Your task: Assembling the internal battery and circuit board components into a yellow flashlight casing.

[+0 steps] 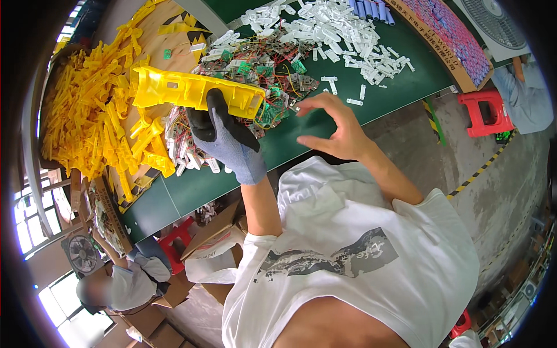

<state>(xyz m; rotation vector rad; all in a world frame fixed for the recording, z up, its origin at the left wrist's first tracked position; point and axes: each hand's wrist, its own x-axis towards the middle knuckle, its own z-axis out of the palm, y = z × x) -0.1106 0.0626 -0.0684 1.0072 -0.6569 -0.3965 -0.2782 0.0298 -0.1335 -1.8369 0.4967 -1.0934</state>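
My left hand (226, 136), in a grey glove with black fingertips, is closed round a long yellow plastic housing (194, 90). The housing lies roughly level above the table, its ribbed inner side facing me. To its right, my bare right hand (333, 127) hovers with thumb and fingers apart and nothing between them. Behind and below the housing spreads a heap of green circuit boards with red wires (278, 61). White plastic strips (336, 32) are piled farther back, a few lying loose near my right hand.
A big mound of yellow housings (87, 116) covers the left end of the green table (400, 87). Purple cylindrical cells (371, 10) and a cardboard box of cells (444, 43) stand at the back right. Red stools (486, 113) and other people sit at both sides.
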